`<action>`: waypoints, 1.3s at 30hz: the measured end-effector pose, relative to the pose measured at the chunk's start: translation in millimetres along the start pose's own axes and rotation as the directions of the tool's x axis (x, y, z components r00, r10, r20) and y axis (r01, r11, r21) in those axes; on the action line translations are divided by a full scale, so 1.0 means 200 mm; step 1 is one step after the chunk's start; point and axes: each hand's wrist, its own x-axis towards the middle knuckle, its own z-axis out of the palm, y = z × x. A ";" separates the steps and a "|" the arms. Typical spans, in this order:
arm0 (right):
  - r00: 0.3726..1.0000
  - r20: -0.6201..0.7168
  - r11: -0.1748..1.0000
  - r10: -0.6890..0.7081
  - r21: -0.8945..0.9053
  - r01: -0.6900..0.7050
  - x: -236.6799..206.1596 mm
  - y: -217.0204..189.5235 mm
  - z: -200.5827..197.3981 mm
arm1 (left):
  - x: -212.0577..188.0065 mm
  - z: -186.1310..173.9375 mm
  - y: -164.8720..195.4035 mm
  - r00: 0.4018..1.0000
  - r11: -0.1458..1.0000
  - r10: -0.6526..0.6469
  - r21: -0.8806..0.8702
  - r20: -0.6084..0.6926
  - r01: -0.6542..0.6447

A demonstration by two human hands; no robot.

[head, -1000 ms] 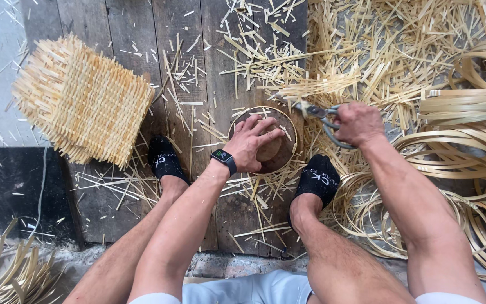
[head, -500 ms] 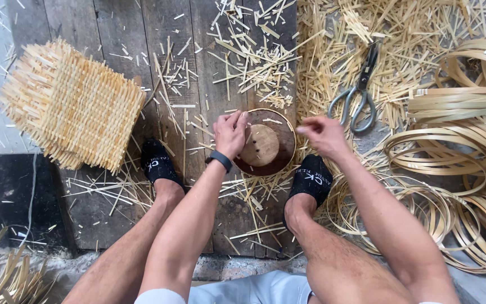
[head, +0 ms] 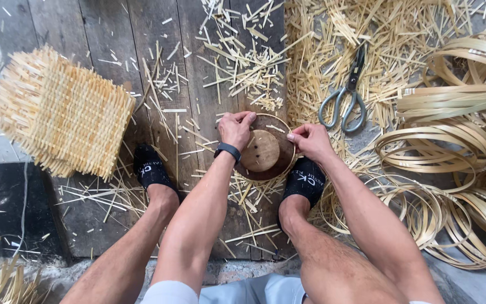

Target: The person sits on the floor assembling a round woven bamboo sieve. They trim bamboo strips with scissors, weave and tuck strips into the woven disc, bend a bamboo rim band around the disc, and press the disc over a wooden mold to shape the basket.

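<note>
A round wooden form (head: pixel 261 151) with a thin bamboo hoop around its rim lies on the plank floor between my feet. My left hand (head: pixel 235 128), with a black watch on the wrist, grips the hoop's upper left edge. My right hand (head: pixel 310 141) pinches the hoop's right edge. Grey scissors (head: pixel 346 95) lie on the straw litter up and to the right, apart from both hands.
A stack of woven bamboo mats (head: pixel 62 118) sits at the left. Coiled bamboo strips and hoops (head: pixel 457 163) pile up at the right. Cut slivers (head: pixel 243 62) litter the planks. My feet in black socks (head: pixel 151 169) flank the form.
My right hand put the scissors down on the straw and came back to the hoop's right edge. My left hand shifted from the top of the form to its rim.
</note>
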 end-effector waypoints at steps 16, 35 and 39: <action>0.992 0.097 0.996 0.080 0.042 -0.084 -0.09 0.22 0.02 | -0.28 -0.23 -0.30 0.852 0.844 -0.519 -0.118 0.073 0.524; 0.985 0.105 0.911 0.136 0.377 -0.166 -0.25 0.22 0.17 | -0.57 -0.16 -0.30 0.828 0.523 -0.454 -0.654 0.328 0.546; 0.996 0.081 0.908 0.044 0.412 -0.073 -0.35 0.01 0.15 | -0.53 -0.39 -0.17 0.994 0.827 -0.037 -0.555 0.103 0.088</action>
